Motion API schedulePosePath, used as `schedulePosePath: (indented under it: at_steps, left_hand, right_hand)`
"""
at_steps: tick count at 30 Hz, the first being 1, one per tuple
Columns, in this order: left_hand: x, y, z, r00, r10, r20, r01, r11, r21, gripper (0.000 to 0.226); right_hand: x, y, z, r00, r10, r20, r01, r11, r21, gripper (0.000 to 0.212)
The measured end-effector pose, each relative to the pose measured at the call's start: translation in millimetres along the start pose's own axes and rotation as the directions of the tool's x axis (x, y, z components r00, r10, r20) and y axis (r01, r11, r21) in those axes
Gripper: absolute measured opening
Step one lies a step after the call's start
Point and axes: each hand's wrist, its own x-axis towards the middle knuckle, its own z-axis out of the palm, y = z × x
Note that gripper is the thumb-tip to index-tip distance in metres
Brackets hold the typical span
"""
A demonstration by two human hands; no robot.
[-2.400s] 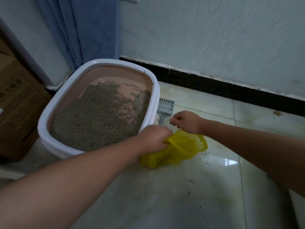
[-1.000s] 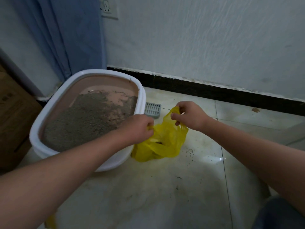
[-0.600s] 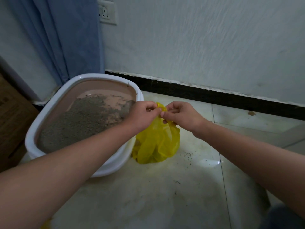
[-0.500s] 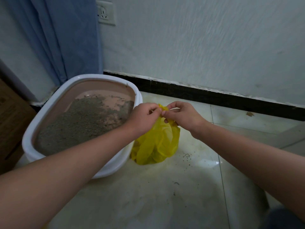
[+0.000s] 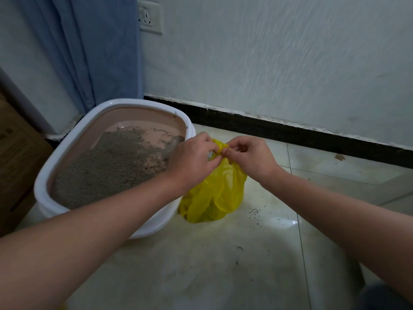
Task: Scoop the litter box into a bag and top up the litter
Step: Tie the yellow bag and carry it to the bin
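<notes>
A yellow plastic bag [image 5: 214, 195] stands on the tiled floor just right of the litter box [image 5: 67, 144], a white-rimmed tub with a pink inside and grey litter [image 5: 107, 168] covering most of its bottom. My left hand [image 5: 192, 159] and my right hand [image 5: 250, 157] meet above the bag, and the fingers of both pinch its gathered top into a twisted bunch. The bag hangs bunched below my fingers with its bottom resting on the floor. The scoop is hidden behind my hands and the bag.
Spilled litter grains [image 5: 254, 212] dot the floor right of the bag. A brown cardboard box [image 5: 15, 162] stands left of the litter box. A blue curtain [image 5: 89, 48] and a wall socket [image 5: 149, 16] are behind, above a black skirting board [image 5: 290, 133].
My hands drew the two sides of the bag's mouth up and together, so the open bag is now gathered shut at the top. The scoop beside the box went out of sight.
</notes>
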Motion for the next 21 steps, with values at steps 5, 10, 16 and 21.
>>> schedulePosePath:
  at_steps: [5, 10, 16, 21]
  left_hand:
    - [-7.9, -6.5, 12.7, 0.972, -0.161, 0.174, 0.176, 0.982, -0.074, 0.064]
    - [-10.8, -17.7, 11.3, 0.906, -0.25, 0.341, 0.363, 0.874, -0.323, 0.032]
    - [-6.5, -26.0, 5.7, 0.812, -0.523, 0.259, 0.582, 0.698, -0.416, 0.039]
    - [-0.5, -38.2, 4.7, 0.673, -0.672, 0.309, 0.695, 0.431, -0.576, 0.04]
  right_hand:
    - [-0.4, -5.4, 0.9, 1.0, -0.023, 0.008, 0.023, 0.996, 0.082, 0.01]
    - [-3.1, -10.9, 4.3, 0.999, -0.048, 0.014, 0.046, 0.992, 0.117, 0.011]
    - [2.4, -7.2, -7.2, 0.99, 0.092, -0.106, -0.075, 0.985, 0.152, 0.006]
    - [6.0, -3.8, -19.6, 0.977, 0.146, -0.156, -0.126, 0.983, 0.133, 0.014]
